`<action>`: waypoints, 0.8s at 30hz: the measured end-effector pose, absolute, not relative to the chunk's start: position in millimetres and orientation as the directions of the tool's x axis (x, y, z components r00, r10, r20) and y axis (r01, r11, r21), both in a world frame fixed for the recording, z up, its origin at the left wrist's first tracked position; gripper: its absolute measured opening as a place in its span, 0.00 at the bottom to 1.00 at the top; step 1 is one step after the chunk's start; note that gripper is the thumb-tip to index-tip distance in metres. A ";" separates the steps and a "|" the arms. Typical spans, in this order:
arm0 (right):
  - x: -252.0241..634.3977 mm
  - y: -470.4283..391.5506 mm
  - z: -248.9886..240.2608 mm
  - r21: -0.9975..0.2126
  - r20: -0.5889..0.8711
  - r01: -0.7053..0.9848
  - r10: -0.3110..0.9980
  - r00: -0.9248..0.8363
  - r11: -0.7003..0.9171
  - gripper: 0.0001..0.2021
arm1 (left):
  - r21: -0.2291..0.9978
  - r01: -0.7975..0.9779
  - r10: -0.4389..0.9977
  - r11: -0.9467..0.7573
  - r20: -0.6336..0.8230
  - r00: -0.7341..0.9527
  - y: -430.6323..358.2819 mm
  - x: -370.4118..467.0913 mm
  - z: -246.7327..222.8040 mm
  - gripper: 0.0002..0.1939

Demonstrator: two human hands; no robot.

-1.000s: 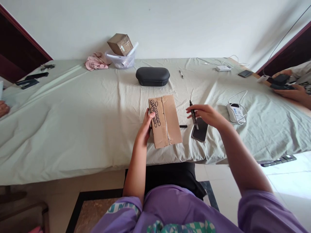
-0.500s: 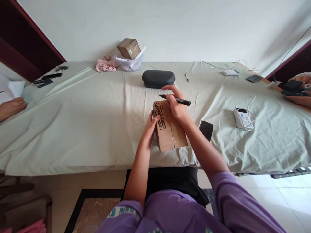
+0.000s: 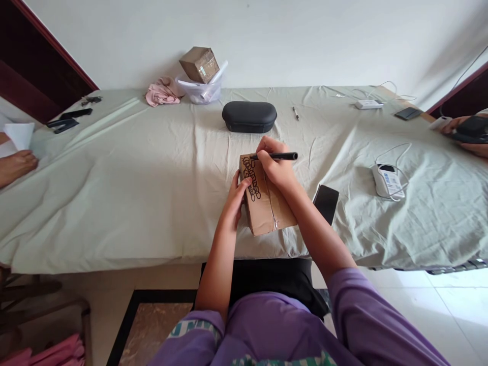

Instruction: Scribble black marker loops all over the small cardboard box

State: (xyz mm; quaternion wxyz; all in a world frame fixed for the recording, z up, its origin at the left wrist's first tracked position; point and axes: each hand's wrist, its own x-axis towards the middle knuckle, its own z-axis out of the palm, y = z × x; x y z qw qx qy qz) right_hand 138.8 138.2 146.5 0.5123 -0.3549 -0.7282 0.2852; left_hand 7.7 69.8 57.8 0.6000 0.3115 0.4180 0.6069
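Observation:
A brown cardboard box (image 3: 263,216) lies on the cloth-covered table in front of me, its top marked with black looping scribbles near the left edge. My left hand (image 3: 235,200) grips the box's left side, thumb resting on the top beside the loops. In my right hand (image 3: 277,161) is a black marker (image 3: 284,156), pinched between thumb and fingers. Its tip points left and meets the box top at the upper end of the scribbles. The right wrist lies over the box's right part and hides some of it.
Beyond the box sits a black hard case (image 3: 249,117). A phone (image 3: 326,203) lies right of my forearm, and a white corded device (image 3: 388,181) farther right. At the back are a plastic basket (image 3: 202,94) with a box and pink cloth (image 3: 163,92). Other people's hands show at both sides.
My right hand has brought the marker tip down from above the far edge onto the box top. The marker now lies more level. The view has shifted slightly.

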 end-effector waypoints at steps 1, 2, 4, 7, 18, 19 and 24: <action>139.3 137.6 146.5 -0.777 0.551 0.215 0.805 -0.220 0.591 0.11 | 0.882 -0.466 0.989 0.069 -0.123 -0.086 70.2 7.6 57.3 0.53; 139.9 136.9 146.5 -0.777 0.558 0.208 0.802 -0.211 0.595 0.11 | 0.883 -0.463 0.988 0.072 -0.125 -0.086 70.4 7.5 57.0 0.54; 140.9 135.7 146.4 -0.778 0.563 0.210 0.806 -0.185 0.592 0.11 | 0.886 -0.456 0.987 0.080 -0.133 -0.086 70.2 7.2 56.8 0.54; 140.5 135.0 146.3 -0.776 0.552 0.246 0.814 -0.181 0.581 0.10 | 0.890 -0.444 0.985 0.104 -0.154 -0.080 68.6 6.5 57.2 0.56; 179.6 113.6 149.3 -0.824 0.566 0.009 0.824 0.000 0.566 0.11 | 0.905 -0.413 0.988 0.105 -0.141 -0.057 63.8 5.6 59.1 0.59; 192.6 109.3 142.9 -0.820 0.571 0.018 0.817 0.086 0.572 0.13 | 0.907 -0.407 0.989 0.103 -0.139 -0.060 63.4 4.4 59.2 0.59; 266.9 75.2 89.3 -0.904 0.424 0.168 0.872 0.244 0.393 0.16 | 0.925 -0.372 0.988 0.080 -0.123 -0.095 58.9 -5.3 61.8 0.53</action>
